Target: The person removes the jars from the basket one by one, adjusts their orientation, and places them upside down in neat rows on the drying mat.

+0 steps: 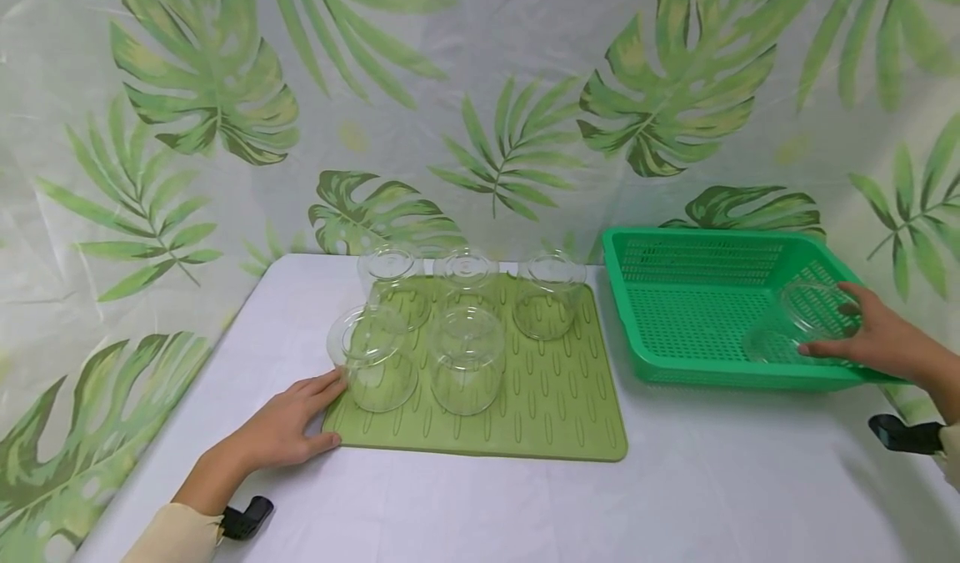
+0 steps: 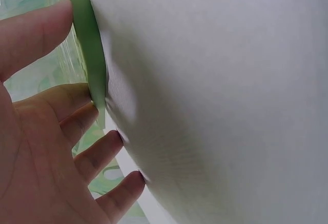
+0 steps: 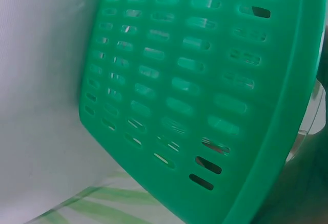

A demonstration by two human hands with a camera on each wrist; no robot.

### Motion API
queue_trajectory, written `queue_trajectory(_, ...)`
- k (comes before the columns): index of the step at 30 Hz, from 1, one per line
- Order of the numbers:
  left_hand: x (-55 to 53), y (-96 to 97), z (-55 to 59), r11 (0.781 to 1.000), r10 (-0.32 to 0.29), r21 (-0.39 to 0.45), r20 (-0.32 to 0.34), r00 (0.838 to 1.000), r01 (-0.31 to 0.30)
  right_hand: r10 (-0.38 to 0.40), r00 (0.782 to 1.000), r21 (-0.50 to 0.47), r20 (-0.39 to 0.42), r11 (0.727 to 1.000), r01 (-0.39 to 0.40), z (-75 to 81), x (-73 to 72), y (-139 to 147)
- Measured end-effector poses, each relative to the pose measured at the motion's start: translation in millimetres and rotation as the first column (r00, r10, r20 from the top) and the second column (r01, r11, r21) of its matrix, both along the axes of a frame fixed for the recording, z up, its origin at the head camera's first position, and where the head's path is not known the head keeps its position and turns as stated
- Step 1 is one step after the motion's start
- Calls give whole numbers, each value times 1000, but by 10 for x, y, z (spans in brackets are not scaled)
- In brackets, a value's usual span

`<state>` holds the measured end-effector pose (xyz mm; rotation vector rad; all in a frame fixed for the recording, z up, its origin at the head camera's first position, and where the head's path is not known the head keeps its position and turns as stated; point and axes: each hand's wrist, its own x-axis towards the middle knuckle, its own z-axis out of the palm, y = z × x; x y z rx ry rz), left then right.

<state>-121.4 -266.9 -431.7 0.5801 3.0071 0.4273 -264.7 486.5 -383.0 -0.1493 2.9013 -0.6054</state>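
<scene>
My left hand point(image 1: 288, 421) rests on the white table at the left edge of a green ribbed mat point(image 1: 555, 413). In the left wrist view its thumb and fingertips point(image 2: 79, 96) touch the mat's side, fingers spread and loosely bent. Several clear glass cups stand on the mat, among them a front-left cup point(image 1: 378, 384), a front-middle cup point(image 1: 467, 379) and a back-right cup point(image 1: 545, 309). Over the right end of a green plastic basket point(image 1: 637, 346), my right hand point(image 1: 873, 338) grips another clear glass cup point(image 1: 798, 321), which is tilted inside. The basket wall mostly hides this hand in the right wrist view.
The perforated basket stands right of the mat on a white-covered table point(image 1: 525, 513). A leaf-printed curtain point(image 1: 510, 154) hangs directly behind and beside the table. Two more cups, a back-left cup point(image 1: 401, 300) and a back-middle cup point(image 1: 467, 284), stand close behind the front ones.
</scene>
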Motion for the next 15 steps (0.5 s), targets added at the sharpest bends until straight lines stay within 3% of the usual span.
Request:
queue_trajectory(7, -6, -5, -11, 1000, -2, 3, -4, 1000, 2, -32, 998, 46, -52, 998, 35, 44, 13, -12)
queue_trajectory(15, 2, -6, 2, 1000, 0, 4, 1, 1000, 0, -67, 988, -24, -142, 998, 64, 273, 59, -162)
